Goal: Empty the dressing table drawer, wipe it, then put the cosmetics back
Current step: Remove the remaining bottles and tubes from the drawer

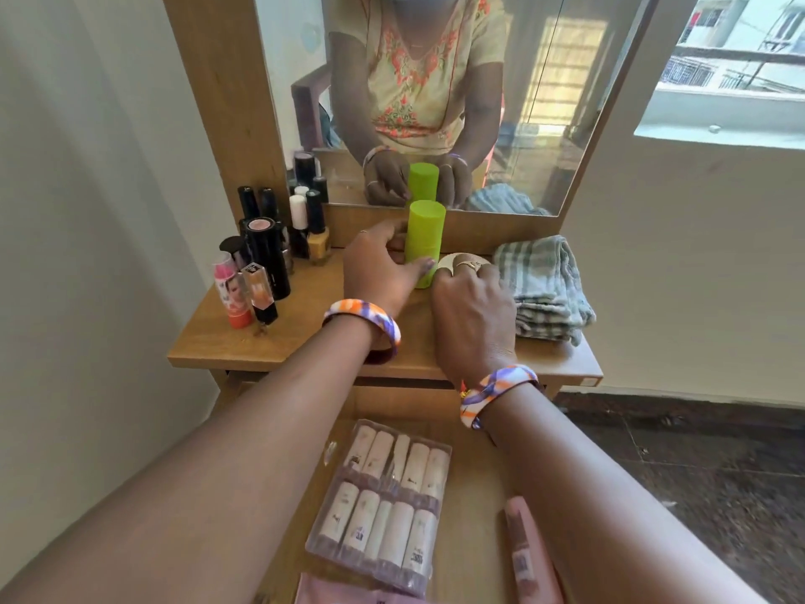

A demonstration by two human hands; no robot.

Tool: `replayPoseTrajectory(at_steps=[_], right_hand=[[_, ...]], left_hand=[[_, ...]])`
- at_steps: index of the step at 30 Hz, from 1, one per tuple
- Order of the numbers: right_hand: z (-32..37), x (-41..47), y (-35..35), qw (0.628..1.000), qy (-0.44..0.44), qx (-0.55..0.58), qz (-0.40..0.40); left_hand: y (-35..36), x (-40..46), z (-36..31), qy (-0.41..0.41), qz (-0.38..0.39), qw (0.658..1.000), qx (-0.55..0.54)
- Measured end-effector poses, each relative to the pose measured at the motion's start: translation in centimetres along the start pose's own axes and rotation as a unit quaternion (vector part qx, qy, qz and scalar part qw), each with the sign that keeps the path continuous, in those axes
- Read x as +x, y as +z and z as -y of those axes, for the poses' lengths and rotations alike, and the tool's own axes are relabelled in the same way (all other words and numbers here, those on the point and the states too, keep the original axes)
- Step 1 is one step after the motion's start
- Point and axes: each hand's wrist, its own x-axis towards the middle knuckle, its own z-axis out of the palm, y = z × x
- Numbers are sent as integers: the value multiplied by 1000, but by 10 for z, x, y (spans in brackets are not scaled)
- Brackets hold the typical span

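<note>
No word, brand or number could be read anywhere. The small tubes (pixel 383 494) in the clear pack in the open drawer (pixel 470 538) carried dark print on their pale bodies, too small and blurred to make out. The pink tube (pixel 525 555) by the drawer's right edge bore a small dark label, also unreadable. On the table top (pixel 305 337), near its left edge, the pink and orange tube (pixel 233 294) showed a printed picture with no legible lettering, and the clear bottle (pixel 258 289) beside it had a black and white mark on its cap that could not be read.
</note>
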Motion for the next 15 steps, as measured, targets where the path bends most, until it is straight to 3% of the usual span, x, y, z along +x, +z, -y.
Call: replayPoseTrajectory(at_steps=[8, 15], right_hand=[[5, 14, 3, 999, 23, 0, 47], [-2, 0, -11, 997, 9, 64, 38]], left_hand=[[12, 11, -4, -37, 1, 999, -5], [9, 9, -6, -85, -10, 996, -23]])
